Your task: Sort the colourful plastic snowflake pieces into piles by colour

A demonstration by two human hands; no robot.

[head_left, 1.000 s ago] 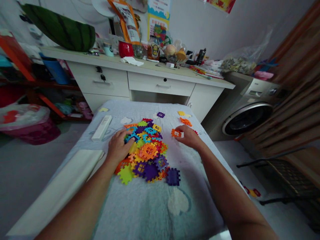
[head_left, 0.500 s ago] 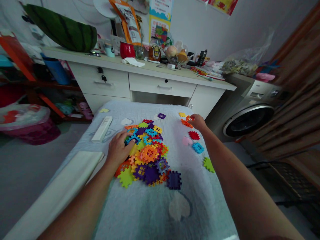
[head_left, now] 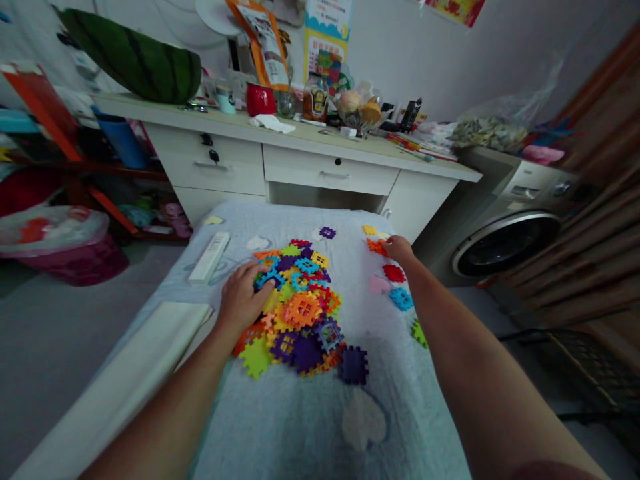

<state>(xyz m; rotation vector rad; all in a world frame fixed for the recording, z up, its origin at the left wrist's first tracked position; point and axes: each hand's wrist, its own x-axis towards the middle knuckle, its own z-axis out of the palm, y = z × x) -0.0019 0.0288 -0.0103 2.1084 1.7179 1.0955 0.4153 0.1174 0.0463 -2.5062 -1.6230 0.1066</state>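
A pile of colourful plastic interlocking tiles (head_left: 303, 310), square with notched edges and some with window cutouts, lies mid-table. My left hand (head_left: 243, 297) rests on the pile's left side, fingers and thumb apart, by the dark blue tiles. At the far right, my right hand (head_left: 400, 251) has its fingertips closed at the edge of an orange tile (head_left: 377, 247) lying low on the cloth; the fingers partly hide it. Around it lie a yellow tile (head_left: 369, 230), a red tile (head_left: 394, 273), a light blue tile (head_left: 401, 299) and a green tile (head_left: 419, 333).
A purple tile (head_left: 327, 233) lies alone behind the pile, and a dark purple one (head_left: 353, 365) in front. A white box (head_left: 209, 259) sits on the cloth-covered table (head_left: 400, 413) at left. Beyond stands a cluttered white desk (head_left: 210, 160); a washing machine (head_left: 500, 227) is at right.
My right hand has come down slightly with the orange tile, which was raised behind another orange one and now sits lower. My left hand stays on the pile. The view has shifted a little.
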